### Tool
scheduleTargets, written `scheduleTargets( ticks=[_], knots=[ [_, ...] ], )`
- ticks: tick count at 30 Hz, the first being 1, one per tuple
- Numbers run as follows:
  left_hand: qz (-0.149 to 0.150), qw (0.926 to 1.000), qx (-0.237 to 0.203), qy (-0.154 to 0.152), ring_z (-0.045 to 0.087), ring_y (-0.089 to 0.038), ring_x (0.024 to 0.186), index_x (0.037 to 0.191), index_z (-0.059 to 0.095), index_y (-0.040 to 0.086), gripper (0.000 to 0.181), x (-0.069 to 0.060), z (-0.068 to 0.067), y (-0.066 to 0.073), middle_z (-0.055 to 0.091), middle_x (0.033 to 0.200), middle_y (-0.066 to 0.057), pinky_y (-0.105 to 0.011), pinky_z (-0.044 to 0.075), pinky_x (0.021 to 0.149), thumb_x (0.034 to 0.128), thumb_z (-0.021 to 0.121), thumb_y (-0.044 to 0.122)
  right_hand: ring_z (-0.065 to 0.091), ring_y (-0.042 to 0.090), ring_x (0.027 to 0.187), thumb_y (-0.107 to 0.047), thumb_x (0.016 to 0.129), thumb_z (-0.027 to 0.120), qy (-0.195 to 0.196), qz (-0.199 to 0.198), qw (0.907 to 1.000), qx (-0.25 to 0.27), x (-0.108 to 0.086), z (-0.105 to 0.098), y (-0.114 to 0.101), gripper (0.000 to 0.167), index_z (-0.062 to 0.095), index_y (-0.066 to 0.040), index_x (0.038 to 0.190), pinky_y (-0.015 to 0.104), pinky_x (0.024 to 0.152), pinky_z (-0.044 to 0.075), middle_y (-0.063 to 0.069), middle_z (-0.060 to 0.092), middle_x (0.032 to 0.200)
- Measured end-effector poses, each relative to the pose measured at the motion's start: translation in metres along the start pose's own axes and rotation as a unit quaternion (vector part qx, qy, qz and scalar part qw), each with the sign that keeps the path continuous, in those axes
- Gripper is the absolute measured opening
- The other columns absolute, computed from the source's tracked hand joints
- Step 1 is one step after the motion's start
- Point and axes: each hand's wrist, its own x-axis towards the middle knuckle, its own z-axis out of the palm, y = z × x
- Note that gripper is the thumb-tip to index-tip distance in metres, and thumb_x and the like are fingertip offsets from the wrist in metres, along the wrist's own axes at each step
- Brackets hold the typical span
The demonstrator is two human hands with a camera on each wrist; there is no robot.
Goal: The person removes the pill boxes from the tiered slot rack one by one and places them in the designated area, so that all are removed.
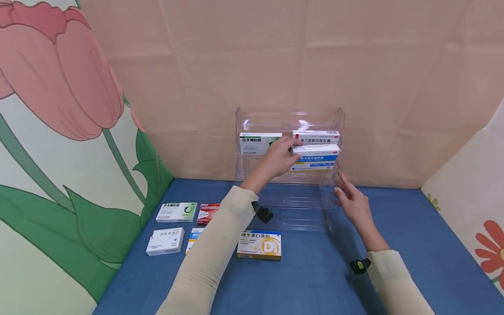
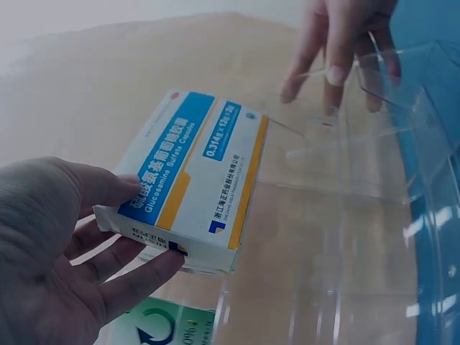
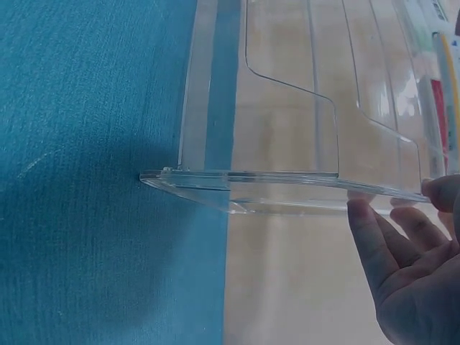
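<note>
A white box with blue and yellow bands (image 1: 316,158) (image 2: 194,172) is pinched at its left end by the left hand (image 1: 277,158) (image 2: 65,244), thumb on its printed face. It is held at the right of a clear tiered rack (image 1: 291,189) (image 3: 287,175), in front of a white box with a red mark (image 1: 316,136) on the top tier. A white and green box (image 1: 253,144) stands at that tier's left, partly behind the left hand. My right hand (image 1: 354,203) (image 2: 348,43) (image 3: 420,273) touches the rack's right side wall with its fingertips, fingers slightly bent.
On the blue table (image 1: 315,280) left of and before the rack lie a green-white box (image 1: 176,212), a red box (image 1: 206,213), a white box (image 1: 165,241), a blue-white box (image 1: 193,239) and a yellow-white box (image 1: 259,246). The left forearm partly covers some. A beige backdrop (image 1: 275,57) stands behind.
</note>
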Motion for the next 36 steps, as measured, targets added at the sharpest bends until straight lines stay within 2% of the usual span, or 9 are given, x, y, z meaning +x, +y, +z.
scheduleTargets(
  ticks=[7, 13, 20, 29, 36],
  knots=[
    [-0.003, 0.9998, -0.022, 0.003, 0.061, -0.016, 0.109, 0.135, 0.064, 0.013, 0.037, -0.007, -0.011, 0.008, 0.06, 0.132, -0.004, -0.024, 0.052, 0.091, 0.0986, 0.067, 0.017, 0.051, 0.043, 0.134, -0.038, 0.107, 0.05, -0.006, 0.013, 0.9999, 0.005, 0.0, -0.002, 0.002, 0.062, 0.017, -0.042, 0.16, 0.052, 0.091, 0.053, 0.016, 0.042, 0.156],
    [-0.022, 0.9994, -0.028, -0.001, 0.06, -0.016, 0.109, 0.135, 0.065, 0.019, 0.037, -0.018, -0.011, 0.014, 0.062, 0.126, -0.001, -0.026, 0.053, 0.088, 0.0981, 0.069, 0.022, 0.051, 0.044, 0.134, -0.038, 0.106, 0.05, 0.001, 0.01, 0.9999, 0.006, 0.002, -0.001, 0.003, 0.062, 0.019, -0.042, 0.159, 0.052, 0.09, 0.054, 0.016, 0.043, 0.156],
    [-0.033, 0.9984, -0.046, -0.003, 0.059, -0.014, 0.099, 0.13, 0.068, 0.017, 0.036, -0.038, -0.002, 0.013, 0.064, 0.117, 0.0, -0.022, 0.054, 0.08, 0.0955, 0.072, 0.023, 0.05, 0.042, 0.135, -0.04, 0.106, 0.051, 0.003, 0.013, 0.9998, 0.014, 0.003, 0.001, 0.002, 0.062, 0.018, -0.045, 0.158, 0.052, 0.089, 0.054, 0.011, 0.041, 0.158],
    [-0.047, 0.9958, -0.071, -0.033, 0.059, -0.015, 0.093, 0.123, 0.071, 0.017, 0.029, -0.058, 0.011, 0.0, 0.066, 0.111, 0.001, -0.024, 0.051, 0.075, 0.0942, 0.074, 0.018, 0.053, 0.042, 0.132, -0.035, 0.107, 0.051, 0.012, 0.017, 0.9998, 0.008, 0.005, 0.001, 0.003, 0.061, 0.02, -0.043, 0.158, 0.05, 0.09, 0.054, 0.018, 0.045, 0.154],
    [-0.065, 0.99, -0.094, -0.083, 0.059, -0.014, 0.085, 0.119, 0.071, 0.016, 0.023, -0.079, 0.026, -0.01, 0.065, 0.1, 0.001, -0.022, 0.055, 0.064, 0.096, 0.071, 0.017, 0.053, 0.041, 0.133, -0.032, 0.107, 0.051, 0.011, 0.008, 0.9998, 0.012, 0.004, 0.003, 0.002, 0.061, 0.02, -0.042, 0.159, 0.049, 0.091, 0.054, 0.015, 0.045, 0.155]
  ],
)
